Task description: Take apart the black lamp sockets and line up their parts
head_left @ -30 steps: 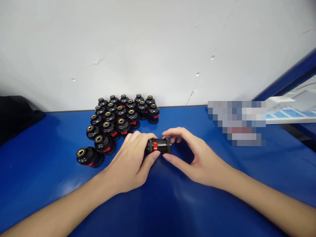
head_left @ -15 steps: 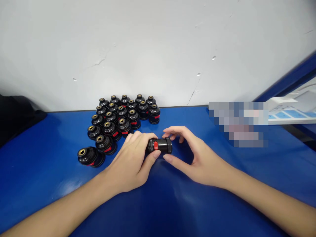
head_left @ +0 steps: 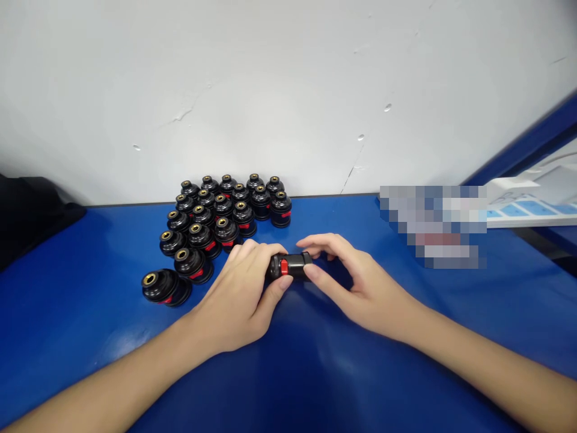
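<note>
A black cylindrical part with a red tab lies on its side, its ridged end to the left and a wider rim at its right end. My left hand is wrapped round the ridged end, thumb below and fingers over the top. At the right end, my right hand has its thumb and fingers closed on the rim. Several similar black parts with brass-lined holes on top stand left of and behind my hands, among them one at the near left and one at the back right.
The blue tabletop meets a pale wall at the back. Black cloth lies at the far left. A pixelated patch covers something at the right, beside white and light-blue items and a blue frame.
My right thumb has moved up and in onto the rim of the black part, and the right fingers have closed in. My left hand keeps its hold.
</note>
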Demonstrator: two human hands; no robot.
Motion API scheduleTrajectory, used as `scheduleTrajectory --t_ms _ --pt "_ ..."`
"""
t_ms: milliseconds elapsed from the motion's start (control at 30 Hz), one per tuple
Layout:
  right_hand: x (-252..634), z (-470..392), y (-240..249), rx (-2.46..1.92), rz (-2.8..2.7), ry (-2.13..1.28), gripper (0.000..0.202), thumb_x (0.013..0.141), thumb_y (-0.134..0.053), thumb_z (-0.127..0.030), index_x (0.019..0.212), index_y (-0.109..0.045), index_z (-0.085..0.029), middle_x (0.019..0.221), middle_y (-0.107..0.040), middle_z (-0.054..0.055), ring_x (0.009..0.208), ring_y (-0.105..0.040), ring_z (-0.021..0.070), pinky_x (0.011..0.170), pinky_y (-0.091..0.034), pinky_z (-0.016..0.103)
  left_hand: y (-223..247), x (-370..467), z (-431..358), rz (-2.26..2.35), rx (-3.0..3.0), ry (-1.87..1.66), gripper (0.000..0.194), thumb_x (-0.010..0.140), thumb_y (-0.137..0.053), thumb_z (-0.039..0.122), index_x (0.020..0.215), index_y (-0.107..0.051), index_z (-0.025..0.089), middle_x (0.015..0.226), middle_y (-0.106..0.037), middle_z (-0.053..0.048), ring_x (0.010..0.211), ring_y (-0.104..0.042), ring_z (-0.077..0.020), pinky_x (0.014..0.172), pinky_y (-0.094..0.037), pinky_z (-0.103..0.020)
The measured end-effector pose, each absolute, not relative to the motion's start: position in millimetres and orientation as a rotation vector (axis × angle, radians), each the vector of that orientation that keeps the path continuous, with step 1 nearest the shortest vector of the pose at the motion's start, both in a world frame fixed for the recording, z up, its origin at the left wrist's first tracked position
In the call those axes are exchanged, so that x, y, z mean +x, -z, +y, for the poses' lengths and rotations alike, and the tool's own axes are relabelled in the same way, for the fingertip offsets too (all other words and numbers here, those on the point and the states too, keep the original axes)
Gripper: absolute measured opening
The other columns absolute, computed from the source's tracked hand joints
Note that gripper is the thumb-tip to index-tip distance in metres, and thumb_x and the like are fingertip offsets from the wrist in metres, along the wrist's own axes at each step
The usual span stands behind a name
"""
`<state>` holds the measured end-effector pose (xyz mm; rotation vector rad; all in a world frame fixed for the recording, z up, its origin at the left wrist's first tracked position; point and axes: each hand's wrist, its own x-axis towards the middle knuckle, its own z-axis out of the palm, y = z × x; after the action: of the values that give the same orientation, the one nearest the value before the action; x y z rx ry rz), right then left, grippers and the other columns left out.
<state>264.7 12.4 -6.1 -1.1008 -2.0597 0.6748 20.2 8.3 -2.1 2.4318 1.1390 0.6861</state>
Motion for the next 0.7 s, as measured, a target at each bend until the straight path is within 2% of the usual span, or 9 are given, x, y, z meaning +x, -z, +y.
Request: scheduleTrajectory --t_ms 133,233,300,433,567,633,700 --pt "265.7 11.9 8.4 -1.014 -2.087 -0.610 0.053 0.097 -0.074 -0.032 0.144 -0.050 -0.028 0.133 -0.069 0.009 0.118 -0.068 0.0274 0.100 -0.058 0.045 3.5 20.2 9.0 1.145 2.436 -0.706 0.021 0.114 -0.046 0.033 0.131 -0.053 0.023 0.118 -0.064 -0.008 0.102 -0.057 -0.0258 0.090 -0.047 -0.044" --pt "265.9 11.5 9.5 -1.095 -2.087 -0.645 0.041 0.103 -0.068 -0.040 0.139 -0.055 -0.027 0.125 -0.071 0.009 0.115 -0.069 0.0275 0.099 -0.058 0.047 4.1 20.4 9.2 1.137 2.436 -0.711 0.021 0.114 -0.046 0.033 0.130 -0.053 0.023 0.118 -0.064 -0.008 0.102 -0.056 -0.0253 0.091 -0.047 -0.044" --pt "265.9 11.4 9.0 -1.102 -2.089 -0.649 0.035 0.105 -0.065 -0.038 0.136 -0.057 -0.027 0.122 -0.071 0.008 0.113 -0.069 0.0266 0.099 -0.057 0.047 4.2 20.5 9.1 1.132 2.437 -0.710 0.021 0.114 -0.046 0.033 0.130 -0.053 0.023 0.118 -0.064 -0.008 0.102 -0.056 -0.0255 0.091 -0.047 -0.044" --pt "266.1 11.5 7.3 -1.045 -2.105 -0.617 0.048 0.099 -0.073 -0.035 0.142 -0.052 -0.027 0.132 -0.069 0.010 0.120 -0.067 0.0280 0.101 -0.057 0.047 4.3 20.7 8.8 1.136 2.431 -0.710 0.021 0.114 -0.046 0.033 0.130 -0.054 0.023 0.117 -0.064 -0.008 0.103 -0.056 -0.0259 0.090 -0.047 -0.044" --pt "266.2 11.8 6.8 -1.100 -2.108 -0.642 0.030 0.107 -0.062 -0.038 0.134 -0.058 -0.026 0.120 -0.071 0.008 0.112 -0.069 0.0262 0.100 -0.057 0.048 3.7 20.5 8.6 1.134 2.435 -0.719 0.020 0.113 -0.047 0.033 0.129 -0.054 0.022 0.118 -0.064 -0.009 0.103 -0.056 -0.0260 0.090 -0.047 -0.044" --pt "266.5 11.6 7.2 -1.064 -2.115 -0.621 0.035 0.104 -0.065 -0.034 0.136 -0.055 -0.027 0.126 -0.070 0.008 0.115 -0.069 0.0264 0.100 -0.057 0.047 3.4 20.3 8.3 1.137 2.437 -0.722 0.020 0.113 -0.047 0.033 0.129 -0.054 0.022 0.116 -0.064 -0.008 0.102 -0.056 -0.0258 0.089 -0.048 -0.044" --pt "266.7 11.2 7.4 -1.044 -2.124 -0.604 0.050 0.099 -0.072 -0.035 0.143 -0.050 -0.027 0.134 -0.068 0.010 0.121 -0.068 0.0283 0.103 -0.057 0.047 3.3 19.9 8.1 1.139 2.434 -0.720 0.020 0.113 -0.046 0.033 0.128 -0.055 0.022 0.115 -0.064 -0.008 0.100 -0.055 -0.0254 0.088 -0.048 -0.044"
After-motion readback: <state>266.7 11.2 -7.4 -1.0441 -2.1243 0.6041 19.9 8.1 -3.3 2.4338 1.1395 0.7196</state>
